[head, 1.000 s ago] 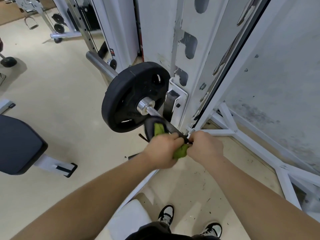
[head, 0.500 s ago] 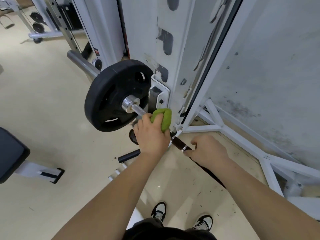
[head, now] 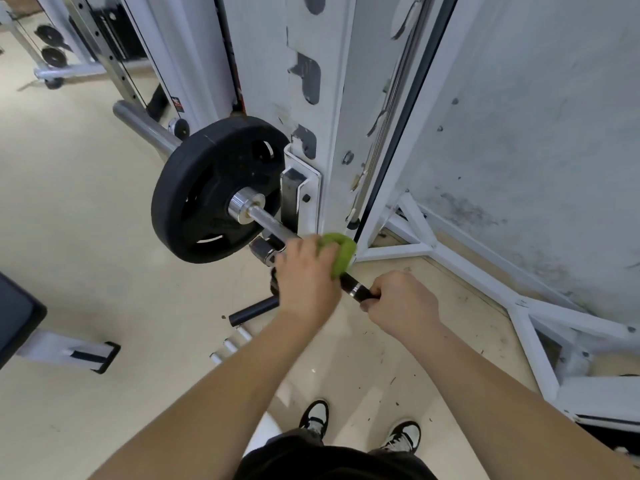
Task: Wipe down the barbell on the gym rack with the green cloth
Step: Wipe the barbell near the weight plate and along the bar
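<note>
While the left hand (head: 306, 282) clasps green cloth (head: 341, 251) round the barbell (head: 273, 224), the right hand (head: 401, 306) grips it — alongside.

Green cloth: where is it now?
Head view, centre: the green cloth wraps the steel barbell shaft in the left hand, between the black weight plate and the right hand.

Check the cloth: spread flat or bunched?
Bunched: the cloth is a thick wad wrapped over the bar, gripped by the left hand; no flat edge shows.

barbell (head: 273, 225) hidden under cloth (head: 341, 252), bench (head: 14, 313) cropped
</note>
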